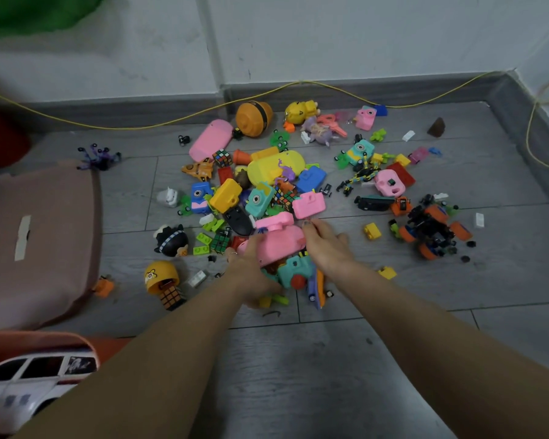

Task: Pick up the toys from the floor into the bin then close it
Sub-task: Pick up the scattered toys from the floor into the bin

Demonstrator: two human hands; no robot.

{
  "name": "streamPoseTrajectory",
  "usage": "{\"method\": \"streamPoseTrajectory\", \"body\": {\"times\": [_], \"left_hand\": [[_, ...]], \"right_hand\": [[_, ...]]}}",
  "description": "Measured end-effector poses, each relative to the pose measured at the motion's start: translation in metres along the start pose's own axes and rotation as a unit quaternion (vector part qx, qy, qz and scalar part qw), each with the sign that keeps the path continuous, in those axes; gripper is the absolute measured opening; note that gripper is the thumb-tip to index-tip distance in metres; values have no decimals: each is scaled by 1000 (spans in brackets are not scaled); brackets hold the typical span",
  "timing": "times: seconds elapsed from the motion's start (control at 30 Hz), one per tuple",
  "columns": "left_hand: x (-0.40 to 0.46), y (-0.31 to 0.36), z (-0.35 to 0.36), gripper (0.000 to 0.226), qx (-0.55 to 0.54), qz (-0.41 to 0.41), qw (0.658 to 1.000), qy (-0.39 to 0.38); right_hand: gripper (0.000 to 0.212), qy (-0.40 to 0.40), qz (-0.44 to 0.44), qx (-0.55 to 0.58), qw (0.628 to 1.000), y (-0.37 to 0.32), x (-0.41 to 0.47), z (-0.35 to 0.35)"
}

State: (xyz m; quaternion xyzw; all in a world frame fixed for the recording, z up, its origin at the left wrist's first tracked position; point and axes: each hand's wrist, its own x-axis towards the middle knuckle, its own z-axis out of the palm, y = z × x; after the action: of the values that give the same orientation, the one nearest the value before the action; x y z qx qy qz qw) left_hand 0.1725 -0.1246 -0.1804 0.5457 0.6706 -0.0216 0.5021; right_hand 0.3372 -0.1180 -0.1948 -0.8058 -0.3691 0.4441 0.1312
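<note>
Many small plastic toys lie scattered on the grey floor [346, 359]. My left hand [251, 274] and my right hand [327, 245] press from both sides on a bunch of toys: a pink capsule toy [278, 242] on top, a teal toy camera [293, 269] beneath, and a purple and orange piece [316, 288] hanging lower. Beyond them lie a yellow capsule [274, 167], a pink toy camera [309, 204], a black mouse-shaped toy [238, 221] and an orange monster truck [431, 232]. The bin's rim [38, 339] shows at lower left with a white toy car [29, 381] inside.
A pinkish-brown lid [35, 248] lies on the floor at left, beside the bin. A yellow cable [171, 120] runs along the grey skirting and white wall. A purple spider-like toy [97, 158] sits near the lid's far corner. A red object [0, 134] stands at far left.
</note>
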Motion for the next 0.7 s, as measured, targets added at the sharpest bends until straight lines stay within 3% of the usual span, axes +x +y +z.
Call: {"method": "streamPoseTrajectory", "body": {"times": [0.13, 0.27, 0.33, 0.43, 0.57, 0.7], "left_hand": [[-1, -4, -5, 102, -82, -31, 996, 7], [0, -10, -10, 120, -167, -46, 985, -2], [-1, -9, -13, 118, -192, -44, 980, -15], [0, -8, -16, 105, -255, -31, 966, -20], [-1, -9, -16, 81, -351, -54, 935, -16], [-9, -3, -17, 36, -422, -42, 903, -70]], "right_hand": [[45, 8, -3, 45, 999, -3, -4, 8], [36, -12, 2, 84, 996, -6, -8, 11], [38, -26, -4, 90, 996, -9, -10, 12], [41, -46, -18, 114, 992, -14, -13, 11], [16, -74, -8, 239, 968, -16, -17, 10], [6, -41, -11, 314, 949, -19, -21, 13]]}}
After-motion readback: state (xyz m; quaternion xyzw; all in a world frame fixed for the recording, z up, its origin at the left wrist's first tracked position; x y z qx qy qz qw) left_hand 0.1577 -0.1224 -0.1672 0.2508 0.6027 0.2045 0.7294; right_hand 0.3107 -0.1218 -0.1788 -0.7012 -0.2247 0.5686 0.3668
